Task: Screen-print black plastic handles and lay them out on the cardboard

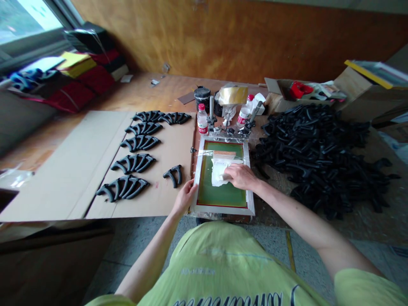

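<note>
White cloth (218, 172) is pinched in downturned right hand (241, 175), left hand (185, 196) clasping silver frame (225, 209).

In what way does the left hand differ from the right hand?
The left hand touches the left side of the frame, while the right hand reaches over the green screen. The right hand holds white material; the left hand holds none of it. Both hands are bare.
</note>
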Demonstrator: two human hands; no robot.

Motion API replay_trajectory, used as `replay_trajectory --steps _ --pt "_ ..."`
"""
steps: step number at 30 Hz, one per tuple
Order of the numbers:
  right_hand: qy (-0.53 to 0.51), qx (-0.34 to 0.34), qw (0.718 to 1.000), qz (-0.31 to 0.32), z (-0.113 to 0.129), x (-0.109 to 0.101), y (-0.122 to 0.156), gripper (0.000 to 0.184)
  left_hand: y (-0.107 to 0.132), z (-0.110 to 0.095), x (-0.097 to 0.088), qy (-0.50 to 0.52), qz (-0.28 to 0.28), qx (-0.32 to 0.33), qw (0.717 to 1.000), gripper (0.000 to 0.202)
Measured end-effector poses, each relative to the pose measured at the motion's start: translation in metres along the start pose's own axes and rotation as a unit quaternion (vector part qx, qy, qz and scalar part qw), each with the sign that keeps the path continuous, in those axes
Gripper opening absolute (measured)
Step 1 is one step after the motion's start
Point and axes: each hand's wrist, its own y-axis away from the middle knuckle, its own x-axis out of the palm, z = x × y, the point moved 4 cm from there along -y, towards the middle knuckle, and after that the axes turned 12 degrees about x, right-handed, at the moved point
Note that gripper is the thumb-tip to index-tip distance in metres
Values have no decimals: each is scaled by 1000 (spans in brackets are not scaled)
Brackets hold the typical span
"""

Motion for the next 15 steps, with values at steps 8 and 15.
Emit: replay_trajectory --steps 8,15 --pt "-10 0 1000 -23 10 16 15 18 1 8 2 24 40 12 999 68" --pt "-99 154 971 -153 -31 -49 -44 53 11 -50 -7 96 52 -7 994 82"
